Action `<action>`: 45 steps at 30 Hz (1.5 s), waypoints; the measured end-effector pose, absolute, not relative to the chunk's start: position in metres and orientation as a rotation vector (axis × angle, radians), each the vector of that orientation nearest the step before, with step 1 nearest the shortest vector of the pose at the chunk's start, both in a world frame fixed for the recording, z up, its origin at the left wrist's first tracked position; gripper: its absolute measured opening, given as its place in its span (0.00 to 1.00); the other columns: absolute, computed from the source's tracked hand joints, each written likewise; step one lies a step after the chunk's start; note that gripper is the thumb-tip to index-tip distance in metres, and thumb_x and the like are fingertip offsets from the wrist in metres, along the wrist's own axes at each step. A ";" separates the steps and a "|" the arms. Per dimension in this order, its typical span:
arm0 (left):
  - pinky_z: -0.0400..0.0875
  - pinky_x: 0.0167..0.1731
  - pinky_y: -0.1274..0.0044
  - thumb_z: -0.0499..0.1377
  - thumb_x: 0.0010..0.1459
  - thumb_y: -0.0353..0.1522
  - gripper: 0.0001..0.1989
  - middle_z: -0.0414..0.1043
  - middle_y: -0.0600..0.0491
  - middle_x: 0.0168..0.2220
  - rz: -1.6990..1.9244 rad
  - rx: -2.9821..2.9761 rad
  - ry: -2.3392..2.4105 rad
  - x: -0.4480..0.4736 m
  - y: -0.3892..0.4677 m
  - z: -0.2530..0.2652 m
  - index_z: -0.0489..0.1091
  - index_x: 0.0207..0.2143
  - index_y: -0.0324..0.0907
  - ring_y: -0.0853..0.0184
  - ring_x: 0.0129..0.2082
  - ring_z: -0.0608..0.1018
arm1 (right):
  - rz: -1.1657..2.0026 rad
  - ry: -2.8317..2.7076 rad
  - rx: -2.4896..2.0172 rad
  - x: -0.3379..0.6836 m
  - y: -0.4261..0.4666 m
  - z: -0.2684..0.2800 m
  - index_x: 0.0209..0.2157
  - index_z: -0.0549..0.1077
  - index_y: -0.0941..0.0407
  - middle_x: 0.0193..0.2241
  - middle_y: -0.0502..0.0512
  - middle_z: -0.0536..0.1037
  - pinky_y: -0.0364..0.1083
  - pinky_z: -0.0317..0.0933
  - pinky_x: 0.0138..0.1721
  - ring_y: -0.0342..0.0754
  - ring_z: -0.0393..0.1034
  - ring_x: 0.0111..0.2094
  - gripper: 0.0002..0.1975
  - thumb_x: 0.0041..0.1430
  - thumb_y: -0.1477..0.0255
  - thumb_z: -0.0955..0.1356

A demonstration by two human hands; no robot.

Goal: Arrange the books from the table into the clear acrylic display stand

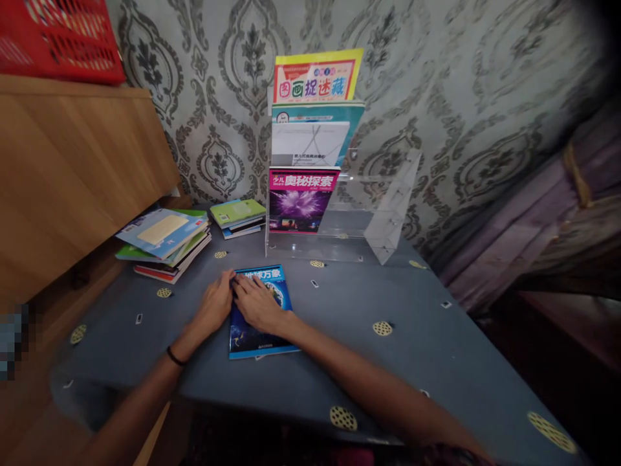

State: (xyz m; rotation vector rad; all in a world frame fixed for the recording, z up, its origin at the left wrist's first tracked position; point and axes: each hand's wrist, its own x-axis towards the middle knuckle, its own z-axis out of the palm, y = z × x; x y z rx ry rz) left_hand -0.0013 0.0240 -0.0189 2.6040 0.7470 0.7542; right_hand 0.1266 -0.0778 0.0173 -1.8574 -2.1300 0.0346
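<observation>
A blue book [262,342] lies shut on the table, its cover showing a globe and Chinese lettering. At the book's upper left corner, the bent fingers of my left hand [217,302] grip the edge. My right hand [257,304] rests across the cover with its fingers stretched toward that same edge, almost touching the left fingertips. It covers part of the title and globe. A dark band circles my left wrist.
Behind the book stands a clear tiered rack [359,243] with several books, a purple-covered book [303,204] lowest. Two book piles, one larger [167,236] and one smaller [237,213], sit left of it. A wooden cabinet [87,175] bears a red basket [58,45].
</observation>
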 end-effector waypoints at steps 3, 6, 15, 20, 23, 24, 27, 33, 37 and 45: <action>0.70 0.56 0.61 0.48 0.64 0.25 0.22 0.72 0.40 0.57 0.762 2.630 0.748 -0.004 0.025 -0.021 0.59 0.59 0.40 0.57 0.57 0.75 | 0.048 -2.046 -1.933 0.138 -0.076 0.013 0.63 0.64 0.66 0.64 0.71 0.65 0.60 0.49 0.67 0.58 0.55 0.68 0.26 0.70 0.65 0.63; 0.70 0.56 0.60 0.48 0.64 0.26 0.21 0.73 0.40 0.56 0.746 2.665 0.762 -0.005 0.021 -0.017 0.59 0.60 0.40 0.56 0.57 0.74 | 0.049 -1.920 -2.047 0.153 -0.083 0.010 0.64 0.63 0.67 0.66 0.73 0.62 0.62 0.48 0.67 0.60 0.53 0.69 0.30 0.69 0.60 0.63; 0.72 0.52 0.60 0.46 0.68 0.29 0.18 0.72 0.40 0.57 0.628 2.721 0.807 -0.001 0.017 -0.008 0.61 0.58 0.39 0.55 0.55 0.75 | -0.013 -1.739 -2.205 0.187 -0.109 0.004 0.63 0.65 0.62 0.65 0.69 0.65 0.64 0.50 0.64 0.60 0.56 0.67 0.26 0.71 0.63 0.59; 0.70 0.55 0.60 0.49 0.66 0.29 0.17 0.73 0.42 0.56 0.652 2.675 0.763 0.004 0.024 -0.007 0.62 0.57 0.40 0.55 0.55 0.75 | 0.015 -1.752 -2.129 0.199 -0.120 -0.003 0.62 0.67 0.58 0.65 0.65 0.66 0.60 0.50 0.65 0.56 0.57 0.67 0.23 0.71 0.67 0.59; 0.68 0.57 0.60 0.51 0.65 0.29 0.20 0.73 0.45 0.57 0.674 2.635 0.719 0.006 0.034 -0.009 0.60 0.59 0.41 0.57 0.56 0.74 | 0.038 -1.769 -2.092 0.204 -0.124 -0.006 0.62 0.67 0.58 0.65 0.65 0.66 0.59 0.50 0.66 0.55 0.57 0.67 0.22 0.70 0.68 0.60; 0.68 0.58 0.61 0.51 0.65 0.29 0.20 0.73 0.45 0.57 0.668 2.630 0.708 0.006 0.036 -0.009 0.60 0.59 0.41 0.57 0.56 0.73 | 0.040 -1.771 -2.088 0.205 -0.125 -0.006 0.62 0.67 0.58 0.65 0.65 0.66 0.59 0.50 0.66 0.55 0.57 0.67 0.22 0.70 0.68 0.60; 0.68 0.58 0.60 0.51 0.65 0.30 0.20 0.72 0.44 0.58 0.649 2.634 0.685 0.007 0.042 -0.010 0.60 0.59 0.40 0.57 0.57 0.73 | 0.040 -1.772 -2.086 0.205 -0.125 -0.005 0.62 0.67 0.59 0.65 0.66 0.65 0.59 0.49 0.66 0.55 0.57 0.67 0.22 0.70 0.68 0.60; 0.67 0.59 0.60 0.50 0.65 0.30 0.20 0.72 0.44 0.57 0.683 2.665 0.646 0.008 0.040 -0.010 0.62 0.59 0.39 0.57 0.56 0.72 | 0.054 -1.744 -2.061 0.200 -0.130 -0.002 0.60 0.69 0.58 0.63 0.66 0.68 0.61 0.52 0.65 0.56 0.58 0.66 0.21 0.69 0.70 0.61; 0.66 0.58 0.59 0.48 0.66 0.28 0.20 0.73 0.42 0.55 0.683 2.725 0.688 0.010 0.035 -0.012 0.63 0.59 0.39 0.55 0.56 0.72 | 0.049 -1.732 -1.980 0.197 -0.145 0.000 0.57 0.72 0.56 0.59 0.64 0.74 0.60 0.55 0.63 0.56 0.62 0.64 0.18 0.68 0.72 0.62; 0.67 0.56 0.61 0.46 0.67 0.27 0.21 0.72 0.39 0.55 0.606 2.779 0.786 0.012 0.026 -0.009 0.63 0.60 0.35 0.54 0.57 0.71 | 0.038 -1.738 -1.728 0.173 -0.206 0.004 0.48 0.77 0.55 0.45 0.60 0.81 0.58 0.65 0.52 0.56 0.71 0.51 0.14 0.67 0.76 0.62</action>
